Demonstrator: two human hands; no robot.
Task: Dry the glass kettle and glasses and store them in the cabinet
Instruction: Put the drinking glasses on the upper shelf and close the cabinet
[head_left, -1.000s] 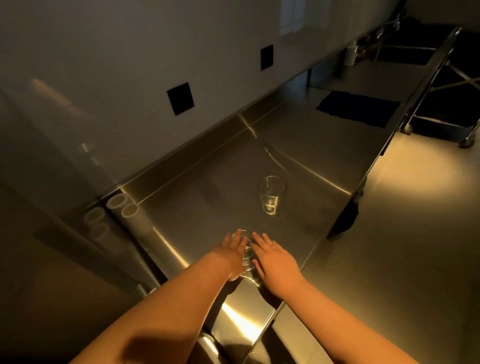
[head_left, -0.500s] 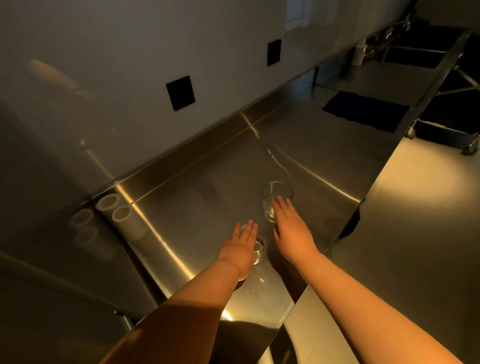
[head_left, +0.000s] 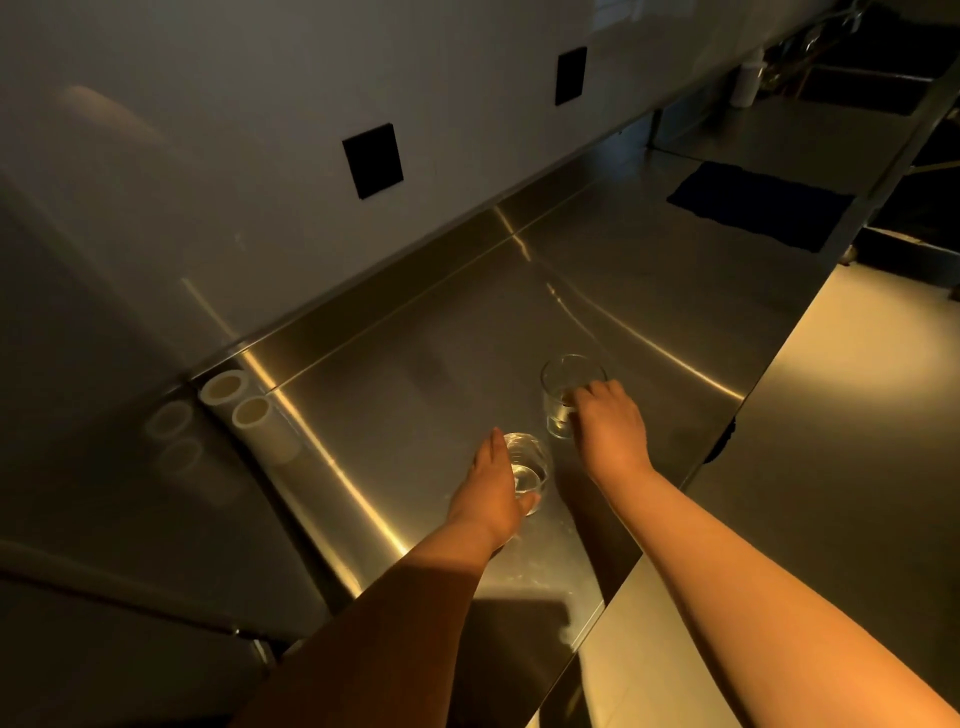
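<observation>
Two clear glasses sit upright on the steel tabletop (head_left: 426, 332), toward its front edge. The nearer glass (head_left: 527, 467) has the left hand (head_left: 493, 488) wrapped round its side, thumb at the base. The farther glass (head_left: 566, 395) has the right hand (head_left: 605, 426) curled against its wall, grip closed on it. Two white tubes (head_left: 249, 415) lie at the left edge, and a dark cloth (head_left: 758, 205) is way off toward the far right end.

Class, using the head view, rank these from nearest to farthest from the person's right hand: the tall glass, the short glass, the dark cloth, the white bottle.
From the right hand:
1. Tall glass, gripped by that hand.
2. Short glass, just left, at the left hand.
3. Dark cloth, farther along the counter.
4. White bottle, at the far end by the wall.
</observation>
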